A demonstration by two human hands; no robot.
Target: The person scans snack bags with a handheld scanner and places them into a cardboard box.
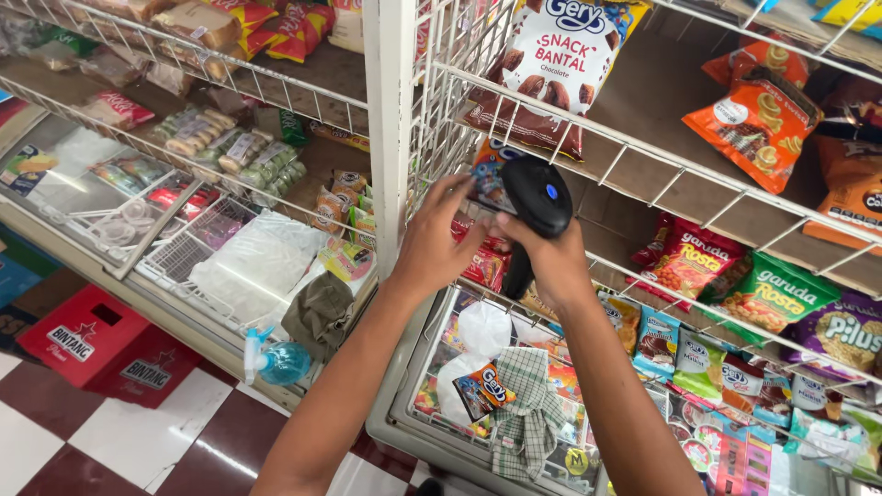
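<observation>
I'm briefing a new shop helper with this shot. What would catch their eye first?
In the middle, the right hand holds a black handheld scanner up to a small blue snack packet that the left hand steadies at the white wire rack. Bright orange, red and green snack bags fill the rack's right side.

The scanner (537,195) in the right grip (549,262) is black with a small blue dot. Just beside the left grip (432,243), the snack packet (487,176) is blue and orange. Above them hangs a white and brown bag (551,69). Below lies a green-and-white checked cloth (525,404). Further left, the floor (110,441) shows dark red and white squares.
</observation>
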